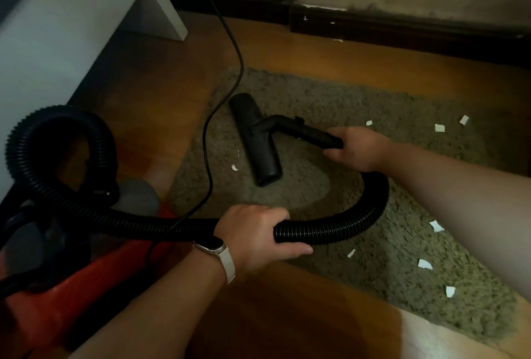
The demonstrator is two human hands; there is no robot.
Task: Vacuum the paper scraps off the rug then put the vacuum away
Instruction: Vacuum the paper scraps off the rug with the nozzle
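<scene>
A wooden floor (161, 85) fills the view, running up to a dark baseboard (402, 28) at the far wall. On it lies a shaggy grey-green rug (330, 91), which takes up the middle and right. A white furniture panel (57, 42) stands at the upper left. Below it, in the lower left corner, sits the red vacuum (94, 272) on the bare floor just beside the rug's near left edge. Its black ribbed hose (344, 226) loops up over the vacuum, runs right across the rug's edge and bends up toward the far end. A thin black cord (238, 57) trails from the top of the view down over the rug's left part and passes over the hose. The black floor nozzle (258, 140) lies flat on the rug near its left side, joined to a short black tube (310, 131). The right hand (359, 149) grips the end of that tube, fingers curled round it. The left hand (258, 235) is wrapped round the hose lower down, and a white watch (212, 245) sits on its wrist. Small white paper scraps (439, 128) are scattered on the rug: several to the right of the hands, and two (235, 167) just left of the nozzle.
</scene>
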